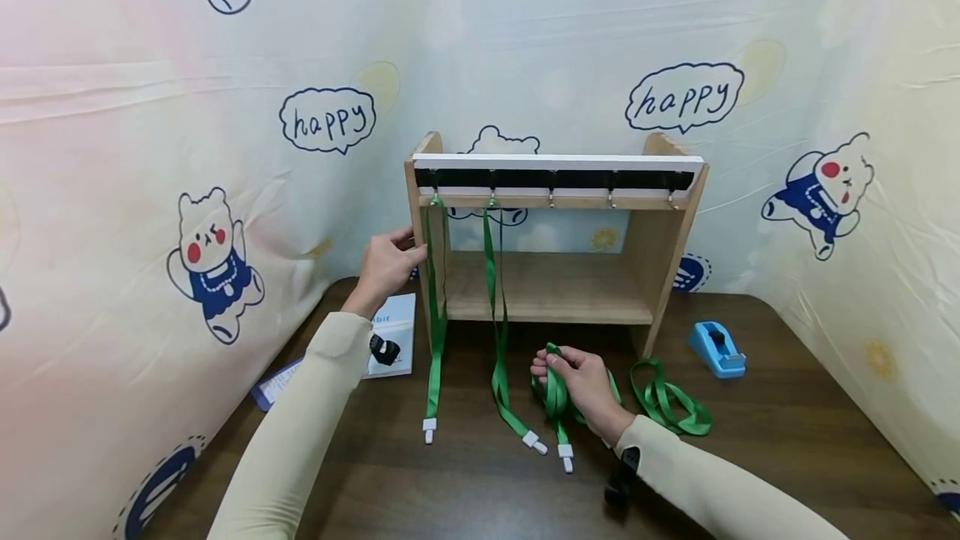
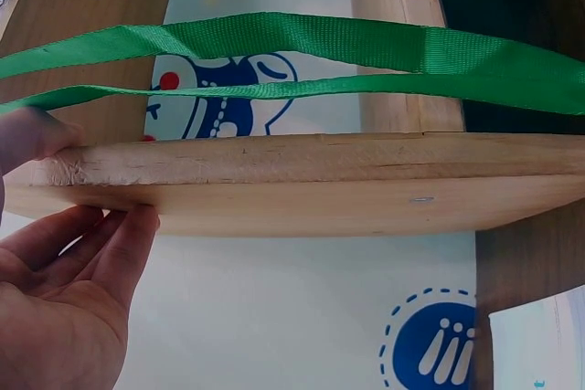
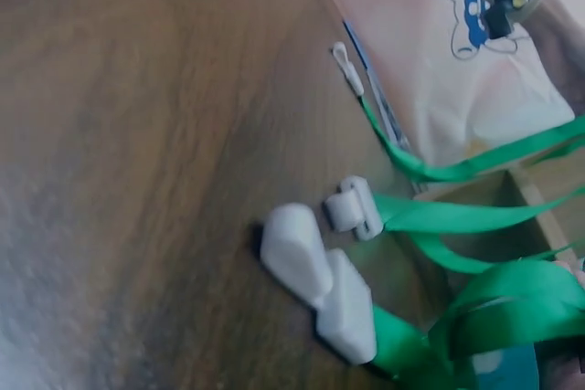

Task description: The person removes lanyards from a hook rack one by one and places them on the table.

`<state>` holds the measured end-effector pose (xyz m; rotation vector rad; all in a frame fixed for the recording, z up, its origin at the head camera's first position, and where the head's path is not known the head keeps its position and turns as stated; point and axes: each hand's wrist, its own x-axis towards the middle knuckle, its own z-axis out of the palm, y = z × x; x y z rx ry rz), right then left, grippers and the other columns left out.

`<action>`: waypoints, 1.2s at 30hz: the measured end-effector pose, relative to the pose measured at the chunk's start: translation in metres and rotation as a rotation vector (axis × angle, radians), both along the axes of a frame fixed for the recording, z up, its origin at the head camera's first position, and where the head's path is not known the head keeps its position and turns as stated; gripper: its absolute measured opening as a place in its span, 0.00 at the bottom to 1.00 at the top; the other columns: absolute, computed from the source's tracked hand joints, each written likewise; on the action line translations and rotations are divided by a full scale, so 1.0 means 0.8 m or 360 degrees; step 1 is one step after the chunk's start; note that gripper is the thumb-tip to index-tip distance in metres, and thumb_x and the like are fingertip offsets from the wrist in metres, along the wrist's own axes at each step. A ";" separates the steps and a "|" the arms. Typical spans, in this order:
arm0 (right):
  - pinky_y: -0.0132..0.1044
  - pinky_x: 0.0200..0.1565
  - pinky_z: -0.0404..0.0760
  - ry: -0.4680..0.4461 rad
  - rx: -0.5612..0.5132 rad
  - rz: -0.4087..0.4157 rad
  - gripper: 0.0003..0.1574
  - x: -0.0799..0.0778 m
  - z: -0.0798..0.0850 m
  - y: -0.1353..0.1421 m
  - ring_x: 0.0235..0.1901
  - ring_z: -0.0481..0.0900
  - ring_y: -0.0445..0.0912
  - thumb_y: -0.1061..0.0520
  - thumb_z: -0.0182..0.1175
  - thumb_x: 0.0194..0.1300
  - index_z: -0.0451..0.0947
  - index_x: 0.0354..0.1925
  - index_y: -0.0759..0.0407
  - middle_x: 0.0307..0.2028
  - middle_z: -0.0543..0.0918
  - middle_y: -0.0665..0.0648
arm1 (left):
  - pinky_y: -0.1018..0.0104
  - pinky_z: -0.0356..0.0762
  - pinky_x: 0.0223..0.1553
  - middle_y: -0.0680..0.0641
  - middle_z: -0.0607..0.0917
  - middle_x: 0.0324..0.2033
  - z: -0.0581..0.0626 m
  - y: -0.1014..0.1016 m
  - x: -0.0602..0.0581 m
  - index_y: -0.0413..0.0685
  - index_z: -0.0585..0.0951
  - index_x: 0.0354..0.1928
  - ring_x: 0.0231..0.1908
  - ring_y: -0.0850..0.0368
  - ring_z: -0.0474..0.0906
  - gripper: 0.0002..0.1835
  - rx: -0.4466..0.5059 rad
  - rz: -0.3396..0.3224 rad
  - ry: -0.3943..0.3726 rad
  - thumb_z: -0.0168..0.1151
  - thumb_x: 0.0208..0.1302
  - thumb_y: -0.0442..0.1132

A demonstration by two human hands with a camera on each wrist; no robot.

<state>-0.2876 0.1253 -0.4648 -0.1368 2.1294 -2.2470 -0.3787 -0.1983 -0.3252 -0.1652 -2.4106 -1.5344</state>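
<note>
A wooden rack (image 1: 551,286) stands on the table, with a row of small hooks along its white and black front rail (image 1: 555,180). My left hand (image 1: 388,269) grips its left side panel (image 2: 302,166), thumb on one face and fingers on the other. Green lanyards hang from the two leftmost hooks: one lanyard (image 1: 436,357) beside the panel, another lanyard (image 1: 499,377) to its right. In front of the rack, my right hand (image 1: 588,386) holds a looped green lanyard (image 1: 556,397); its white clip (image 3: 320,271) dangles low over the table.
Another green lanyard (image 1: 678,415) lies bunched on the table right of my right hand. Behind it sits a blue tape dispenser (image 1: 717,348). A white booklet (image 1: 397,332) and a blue-edged card (image 1: 277,382) lie left of the rack. Printed cloth (image 1: 480,48) surrounds the table.
</note>
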 end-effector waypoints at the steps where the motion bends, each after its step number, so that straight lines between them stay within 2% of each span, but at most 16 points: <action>1: 0.46 0.50 0.88 -0.0010 -0.0003 -0.0011 0.17 -0.002 -0.002 0.000 0.45 0.91 0.53 0.62 0.56 0.75 0.81 0.54 0.72 0.47 0.88 0.70 | 0.50 0.82 0.61 0.40 0.82 0.63 0.000 0.000 0.000 0.48 0.72 0.72 0.62 0.46 0.80 0.33 0.0001 -0.0001 0.0000 0.65 0.66 0.46; 12: 0.39 0.47 0.89 0.0052 0.0053 -0.0065 0.19 -0.022 -0.022 -0.005 0.47 0.90 0.54 0.62 0.57 0.74 0.79 0.57 0.73 0.52 0.85 0.74 | 0.50 0.82 0.61 0.40 0.82 0.62 -0.001 0.000 -0.002 0.49 0.72 0.72 0.62 0.46 0.80 0.32 -0.0001 0.0003 0.0007 0.65 0.65 0.45; 17: 0.34 0.46 0.88 0.0077 0.0119 -0.0145 0.18 -0.025 -0.028 -0.009 0.47 0.90 0.53 0.62 0.59 0.72 0.82 0.57 0.68 0.51 0.88 0.68 | 0.50 0.81 0.61 0.40 0.82 0.63 -0.002 0.000 -0.004 0.49 0.73 0.72 0.62 0.46 0.80 0.33 0.0015 -0.0006 -0.0002 0.65 0.65 0.46; 26: 0.35 0.47 0.88 0.0065 0.0060 -0.0231 0.17 -0.031 -0.025 -0.010 0.48 0.89 0.49 0.65 0.58 0.72 0.83 0.56 0.65 0.54 0.86 0.68 | 0.49 0.80 0.62 0.40 0.81 0.64 0.001 0.000 -0.004 0.49 0.72 0.72 0.64 0.46 0.79 0.33 0.0006 -0.0012 -0.0005 0.65 0.66 0.46; 30: 0.35 0.49 0.88 0.0050 0.0109 -0.0249 0.18 -0.032 -0.022 -0.009 0.49 0.89 0.48 0.65 0.60 0.70 0.83 0.57 0.64 0.56 0.85 0.68 | 0.49 0.80 0.62 0.40 0.81 0.64 0.002 0.000 -0.004 0.48 0.71 0.72 0.64 0.46 0.78 0.33 0.0009 -0.0011 0.0003 0.64 0.67 0.46; 36: 0.30 0.51 0.85 0.0073 0.0217 -0.0227 0.22 -0.032 -0.027 -0.006 0.57 0.86 0.52 0.67 0.62 0.67 0.83 0.58 0.59 0.59 0.84 0.66 | 0.50 0.80 0.63 0.40 0.80 0.65 -0.001 -0.001 -0.003 0.48 0.70 0.73 0.65 0.46 0.78 0.33 0.0030 -0.0025 -0.0007 0.65 0.67 0.45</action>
